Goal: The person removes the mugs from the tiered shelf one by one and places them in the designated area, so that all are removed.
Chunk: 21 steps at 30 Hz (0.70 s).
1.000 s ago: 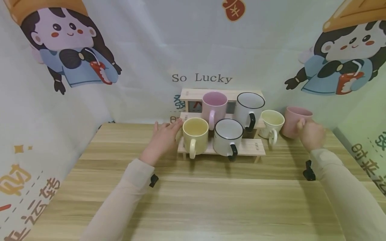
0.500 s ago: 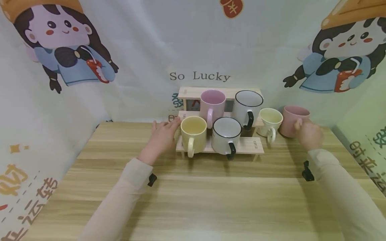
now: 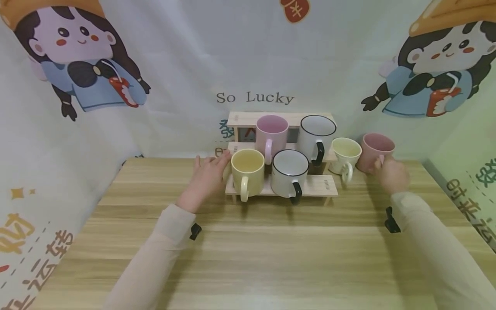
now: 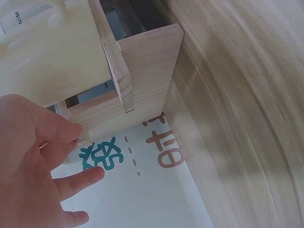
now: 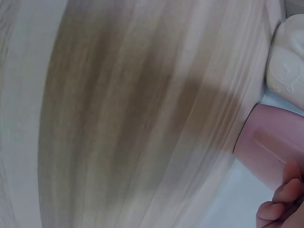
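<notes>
Dusty-pink mug is at the far right of our row, just beside the small pale cup and near the right end of the wooden stand. We've got our right hand curled round it at the handle side, though the hand hides most of the handle, and we can't tell whether the base is flat on the table or a hair above it. Over on the other end, our left hand looks to be pinching the end of the middle shelf with thumb and forefinger, the other fingers loose. Our read is that the step here is handling the mug while steadying the stand, so a few tips. We'd want a firm hold on the handle side and the rim level, since a mug held from one side probably wants to tip. Watch the small cup too, because it's the thing we're most likely to clip; a little sideways room before any turn seems smart. On the left, go gentle: the yellow mug is right by those fingers, and a shove on the shelf could rattle it along with the lilac mug and the two black-rimmed mugs. Steady pressure beats a hard grip, we reckon, and slow beats fast.
</notes>
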Each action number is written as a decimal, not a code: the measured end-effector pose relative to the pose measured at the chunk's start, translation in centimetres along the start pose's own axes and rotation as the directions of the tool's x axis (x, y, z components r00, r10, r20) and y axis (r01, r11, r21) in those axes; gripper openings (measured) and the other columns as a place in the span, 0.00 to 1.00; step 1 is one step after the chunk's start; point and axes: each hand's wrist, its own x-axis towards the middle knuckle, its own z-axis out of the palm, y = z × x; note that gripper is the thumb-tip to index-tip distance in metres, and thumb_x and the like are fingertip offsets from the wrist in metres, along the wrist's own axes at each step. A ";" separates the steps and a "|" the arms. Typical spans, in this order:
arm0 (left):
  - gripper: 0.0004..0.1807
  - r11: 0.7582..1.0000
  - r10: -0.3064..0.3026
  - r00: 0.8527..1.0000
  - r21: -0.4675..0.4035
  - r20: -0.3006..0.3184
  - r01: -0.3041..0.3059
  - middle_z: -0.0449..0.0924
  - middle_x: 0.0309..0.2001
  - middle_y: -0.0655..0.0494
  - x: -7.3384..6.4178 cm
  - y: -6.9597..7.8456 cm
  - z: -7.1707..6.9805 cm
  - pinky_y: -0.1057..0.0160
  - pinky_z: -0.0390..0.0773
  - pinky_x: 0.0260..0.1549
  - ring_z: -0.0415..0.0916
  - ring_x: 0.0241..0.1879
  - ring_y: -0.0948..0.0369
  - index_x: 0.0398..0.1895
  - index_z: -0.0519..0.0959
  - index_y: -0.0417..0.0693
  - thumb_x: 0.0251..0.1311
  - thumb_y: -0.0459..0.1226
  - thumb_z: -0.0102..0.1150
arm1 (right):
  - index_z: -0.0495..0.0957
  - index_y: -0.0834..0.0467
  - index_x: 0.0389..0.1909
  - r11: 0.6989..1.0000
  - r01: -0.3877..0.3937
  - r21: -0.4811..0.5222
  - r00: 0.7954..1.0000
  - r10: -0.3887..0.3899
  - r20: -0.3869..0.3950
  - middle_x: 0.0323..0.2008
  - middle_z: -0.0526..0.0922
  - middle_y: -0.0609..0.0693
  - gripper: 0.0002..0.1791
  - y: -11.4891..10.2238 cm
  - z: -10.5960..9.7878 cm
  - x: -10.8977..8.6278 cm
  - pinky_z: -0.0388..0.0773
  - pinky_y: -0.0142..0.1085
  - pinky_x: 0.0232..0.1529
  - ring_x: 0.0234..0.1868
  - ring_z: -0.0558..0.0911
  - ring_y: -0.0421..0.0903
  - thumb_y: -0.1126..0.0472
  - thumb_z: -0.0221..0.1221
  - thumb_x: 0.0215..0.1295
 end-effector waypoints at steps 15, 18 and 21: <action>0.35 1.000 -0.005 1.000 0.005 0.001 0.005 0.51 0.75 0.55 0.1 0.0 -0.1 0.33 0.32 0.69 0.58 0.69 0.41 0.75 0.53 0.53 0.65 0.35 0.51 | 0.66 0.79 0.42 0.987 -0.157 0.016 0.983 0.155 0.098 0.34 0.75 0.80 0.30 -0.7 -1.1 0.2 0.73 0.59 0.28 0.37 0.77 0.75 0.50 0.35 0.70; 0.37 1.000 -0.005 1.000 -0.004 0.004 0.005 0.50 0.75 0.55 0.1 -0.1 0.0 0.34 0.30 0.69 0.57 0.69 0.41 0.75 0.53 0.53 0.63 0.33 0.51 | 0.68 0.74 0.36 0.991 -0.134 0.014 0.987 0.132 0.095 0.32 0.77 0.77 0.26 -1.2 -1.7 0.2 0.73 0.55 0.24 0.33 0.78 0.71 0.52 0.37 0.69; 0.38 1.000 -0.005 1.000 -0.010 0.010 0.005 0.50 0.75 0.55 0.1 -0.1 0.0 0.34 0.29 0.69 0.57 0.69 0.42 0.75 0.52 0.53 0.61 0.32 0.52 | 0.68 0.69 0.30 0.996 -0.091 0.003 0.991 0.090 0.102 0.31 0.79 0.72 0.23 -2.0 -2.3 0.1 0.72 0.51 0.22 0.31 0.79 0.66 0.52 0.38 0.69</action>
